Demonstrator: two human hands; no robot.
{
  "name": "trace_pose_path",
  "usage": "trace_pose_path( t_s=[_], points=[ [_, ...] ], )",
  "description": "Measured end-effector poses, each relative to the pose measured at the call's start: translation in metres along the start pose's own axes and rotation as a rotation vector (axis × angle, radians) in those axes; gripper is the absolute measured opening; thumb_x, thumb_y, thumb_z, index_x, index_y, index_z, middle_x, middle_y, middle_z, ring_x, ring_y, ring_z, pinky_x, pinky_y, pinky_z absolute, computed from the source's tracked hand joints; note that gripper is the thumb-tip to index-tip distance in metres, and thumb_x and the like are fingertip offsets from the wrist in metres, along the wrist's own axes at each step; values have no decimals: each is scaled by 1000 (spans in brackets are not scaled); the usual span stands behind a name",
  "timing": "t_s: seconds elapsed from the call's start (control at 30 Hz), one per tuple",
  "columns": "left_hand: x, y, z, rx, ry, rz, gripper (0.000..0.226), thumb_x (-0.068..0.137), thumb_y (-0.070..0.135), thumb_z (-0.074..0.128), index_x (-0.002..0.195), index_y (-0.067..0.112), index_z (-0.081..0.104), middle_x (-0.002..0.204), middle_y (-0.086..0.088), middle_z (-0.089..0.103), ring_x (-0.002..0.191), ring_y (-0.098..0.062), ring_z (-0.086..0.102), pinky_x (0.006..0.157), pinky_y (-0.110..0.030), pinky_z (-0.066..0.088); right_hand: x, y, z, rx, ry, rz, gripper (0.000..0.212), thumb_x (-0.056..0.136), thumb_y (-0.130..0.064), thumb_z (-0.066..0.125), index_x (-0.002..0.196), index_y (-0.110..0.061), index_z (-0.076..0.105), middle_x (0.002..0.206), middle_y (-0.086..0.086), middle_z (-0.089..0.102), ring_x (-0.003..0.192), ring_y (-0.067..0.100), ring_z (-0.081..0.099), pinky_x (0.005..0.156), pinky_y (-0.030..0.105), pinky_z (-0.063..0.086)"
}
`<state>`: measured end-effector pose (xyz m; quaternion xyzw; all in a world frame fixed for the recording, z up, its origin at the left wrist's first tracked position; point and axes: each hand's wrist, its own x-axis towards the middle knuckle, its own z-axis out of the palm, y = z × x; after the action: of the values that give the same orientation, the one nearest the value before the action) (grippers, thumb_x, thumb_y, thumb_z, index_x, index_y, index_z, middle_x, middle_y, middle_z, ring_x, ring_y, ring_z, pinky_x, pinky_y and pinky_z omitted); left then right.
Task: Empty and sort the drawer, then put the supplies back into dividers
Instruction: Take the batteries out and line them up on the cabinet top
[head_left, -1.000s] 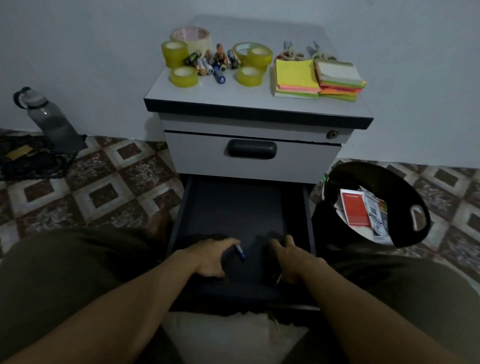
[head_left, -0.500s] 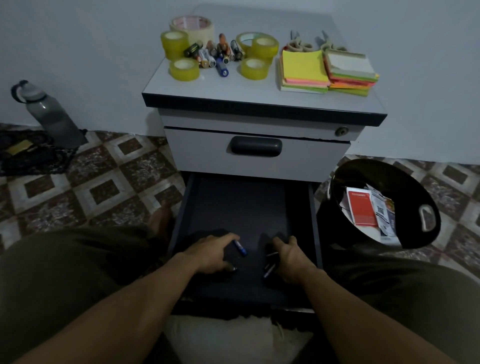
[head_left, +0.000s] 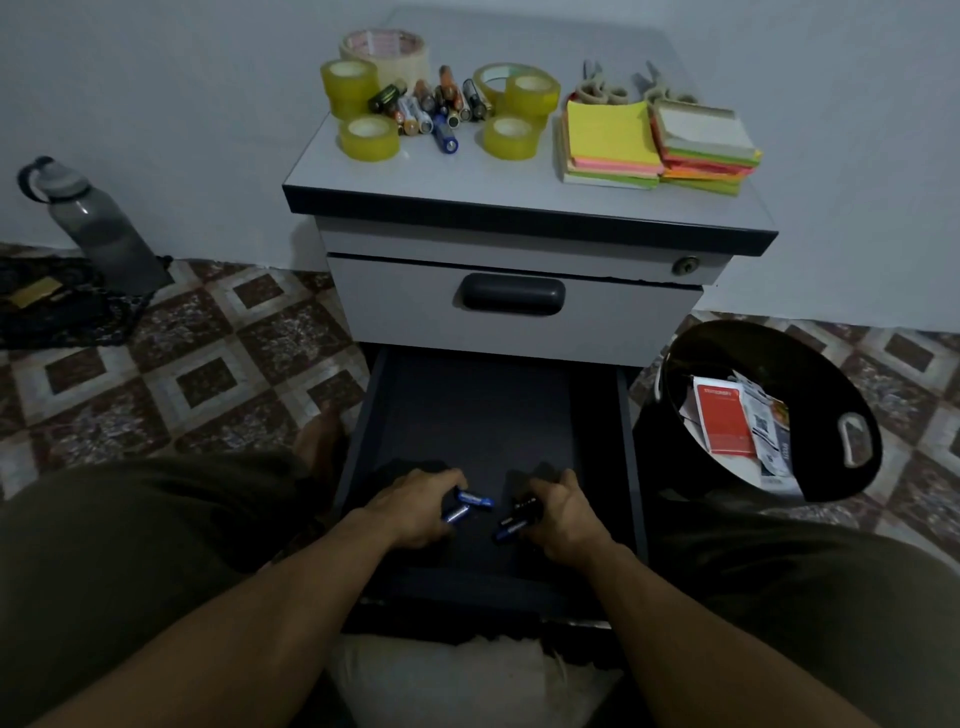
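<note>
Fingers gripping small blue cylindrical batteries, left hand and right hand clear the dark open drawer for sorting

One view only, head-worn wide-angle, facing forward and down — open drawer close below centre, cabinet top farther ahead
</note>
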<state>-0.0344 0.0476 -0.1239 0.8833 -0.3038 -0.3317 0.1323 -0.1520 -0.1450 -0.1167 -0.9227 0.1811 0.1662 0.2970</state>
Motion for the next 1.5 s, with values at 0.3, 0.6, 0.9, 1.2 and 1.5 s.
trace_pose_path(
  t_s=[0.3, 0.6, 0.9, 1.2, 1.5],
  points=[
    [1, 5, -1, -51, 72, 45, 39, 81, 30, 76, 115, 31, 57, 100, 5, 54, 88, -14, 55, 75, -28, 46, 5, 3, 6, 63, 97, 50, 44, 74, -16, 80, 116, -19, 68, 120, 11, 51, 96, 12, 41, 79, 3, 25],
    [9, 22, 7, -62, 126, 108, 42, 73, 38, 83, 107, 30, 60, 105, 5, 50, 93, -15, 53, 76, -26, 44, 11, 2, 11, 43, 138, 53, 28, 79, -20, 76, 103, -15, 63, 113, 7, 48, 104, 21, 50, 88, 18, 38],
    [22, 30, 10, -21, 161, 94, 41, 78, 46, 78, 112, 37, 57, 112, 5, 44, 97, -16, 54, 84, -32, 49, 16, 6, 8, 47, 156, 46, 29, 79, -23, 78, 105, -16, 67, 104, 2, 55, 98, 17, 52, 78, 14, 35],
    [23, 21, 4, -24, 139, 145, 30, 79, 43, 74, 104, 38, 58, 106, 8, 44, 91, -12, 53, 75, -29, 47, 16, 9, 6, 130, 164, 52, 29, 74, -14, 79, 100, -19, 68, 101, -1, 54, 85, 9, 53, 61, 1, 36],
    [22, 17, 1, 110, 118, 200, 31, 75, 38, 69, 97, 39, 47, 101, 14, 40, 87, -10, 52, 75, -29, 44, 18, 4, 9, 97, 182, 86, 24, 75, -14, 76, 93, -21, 61, 105, 0, 54, 84, 10, 54, 59, 6, 35]
  ],
)
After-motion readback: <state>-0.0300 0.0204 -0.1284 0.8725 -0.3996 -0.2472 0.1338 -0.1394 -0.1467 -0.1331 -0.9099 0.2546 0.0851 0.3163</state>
